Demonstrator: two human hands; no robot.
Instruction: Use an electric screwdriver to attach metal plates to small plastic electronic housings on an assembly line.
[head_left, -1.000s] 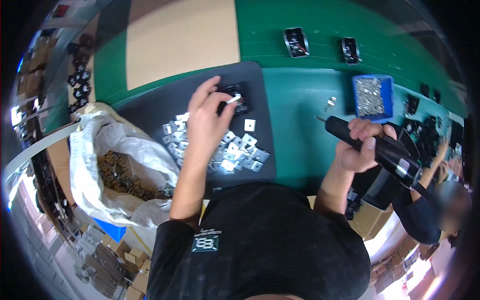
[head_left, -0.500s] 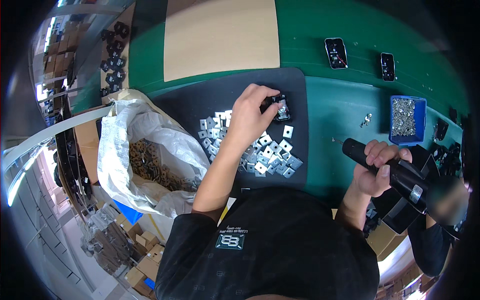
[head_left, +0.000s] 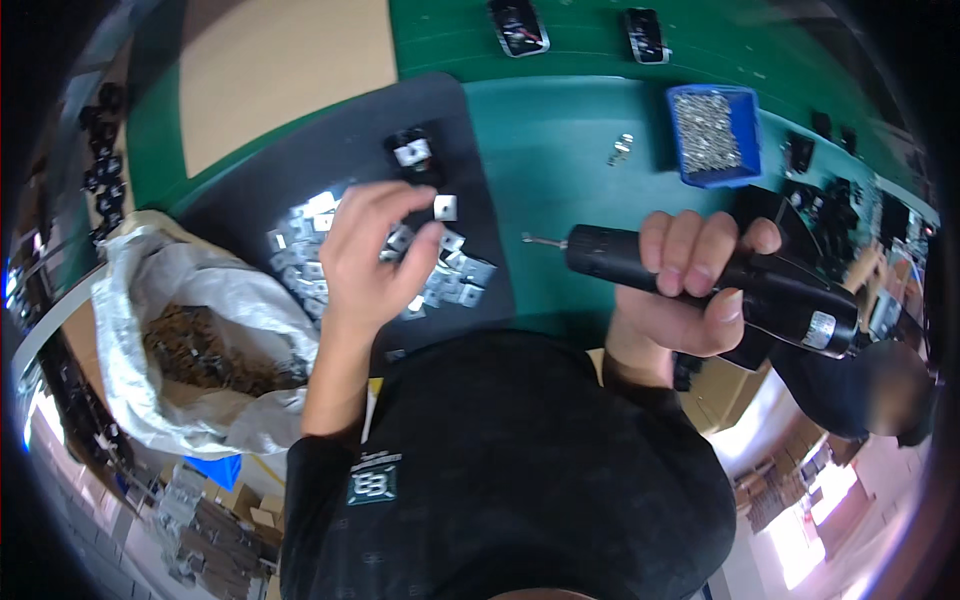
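Observation:
My left hand (head_left: 375,255) hovers over a pile of small square metal plates with holes (head_left: 300,255) on a dark mat. Its thumb and fingers are apart, with nothing between them. A loose square plate (head_left: 446,207) shows just beyond its fingertips. Farther off on the mat sits a small black housing (head_left: 408,140), a silver plate (head_left: 413,153) resting in it. My right hand (head_left: 690,265) is wrapped round a black electric screwdriver (head_left: 610,258), held nearly level. The bit points left toward the mat; something small and shiny, perhaps a screw, is at its tip.
A blue bin of screws (head_left: 748,130) stands at the right, several loose screws (head_left: 621,149) left of it. A white sack of metal parts (head_left: 125,350) is at the left. Cardboard (head_left: 285,75) and two black housings (head_left: 519,27) lie at the back. Another person (head_left: 840,385) is at the right.
My left hand has let go of the black housing and drawn back toward me over the plates. The screwdriver has come left, nearer the mat. The whole view has shifted.

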